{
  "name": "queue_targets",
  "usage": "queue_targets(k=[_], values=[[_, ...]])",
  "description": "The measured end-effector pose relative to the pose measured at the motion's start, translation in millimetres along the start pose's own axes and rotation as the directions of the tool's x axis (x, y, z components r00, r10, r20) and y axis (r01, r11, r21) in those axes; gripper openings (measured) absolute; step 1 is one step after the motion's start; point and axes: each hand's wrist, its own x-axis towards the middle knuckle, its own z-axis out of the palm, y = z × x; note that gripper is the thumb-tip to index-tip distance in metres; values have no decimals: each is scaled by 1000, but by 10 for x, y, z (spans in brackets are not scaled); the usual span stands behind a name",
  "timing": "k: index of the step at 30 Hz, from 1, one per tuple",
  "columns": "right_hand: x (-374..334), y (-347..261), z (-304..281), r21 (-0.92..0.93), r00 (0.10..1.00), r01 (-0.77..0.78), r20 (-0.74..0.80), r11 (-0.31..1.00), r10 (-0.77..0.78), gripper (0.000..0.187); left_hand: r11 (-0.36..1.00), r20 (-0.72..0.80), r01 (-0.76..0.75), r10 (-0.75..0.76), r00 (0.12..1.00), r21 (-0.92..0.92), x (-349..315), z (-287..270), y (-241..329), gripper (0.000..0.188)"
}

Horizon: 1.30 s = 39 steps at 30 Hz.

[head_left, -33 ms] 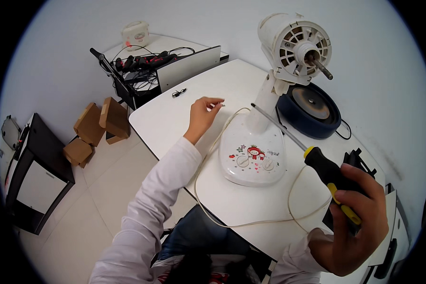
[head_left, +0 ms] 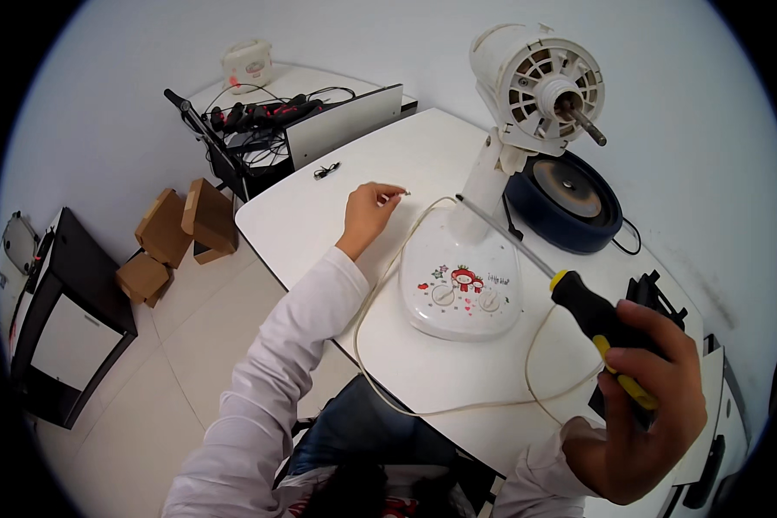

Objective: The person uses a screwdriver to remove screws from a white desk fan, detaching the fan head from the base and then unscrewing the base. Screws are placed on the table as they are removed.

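Observation:
A white fan stands on the white table (head_left: 319, 216) with no blades or guard. Its motor head (head_left: 540, 86) has a bare shaft, and its base (head_left: 462, 289) carries a cartoon print. My left hand (head_left: 367, 214) reaches out over the table left of the base and pinches a small metal part (head_left: 404, 192) at its fingertips. My right hand (head_left: 643, 414) is raised near the right edge, gripping the black and yellow handle of a screwdriver (head_left: 591, 324). The long shaft points up and left toward the fan's neck. The fan's white cord (head_left: 457, 406) loops across the table front.
A dark blue round object (head_left: 570, 203) lies behind the fan, and a black piece (head_left: 656, 293) sits beside my right hand. A small black item (head_left: 325, 170) lies far left on the table. Beyond it are a desk with power strips and cables (head_left: 268, 112), cardboard boxes (head_left: 186, 229) and a black cabinet (head_left: 60, 319).

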Motion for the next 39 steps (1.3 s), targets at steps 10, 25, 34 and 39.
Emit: queue_targets(k=[10, 25, 34, 39], values=[[87, 154, -28, -20, 994, 55, 96, 998, -53, 28, 929, 20, -53, 49, 999, 365, 264, 325, -310, 16], [71, 395, -5, -222, 704, 334, -588, 916, -399, 25, 940, 66, -42, 21, 998, 338, 356, 481, -216, 7], [151, 367, 134, -213, 757, 253, -564, 944, -330, 24, 936, 88, -63, 34, 996, 347, 315, 436, -297, 12], [190, 386, 219, -141, 762, 251, -581, 958, -285, 25, 937, 99, -72, 40, 994, 341, 311, 440, -272, 13]])
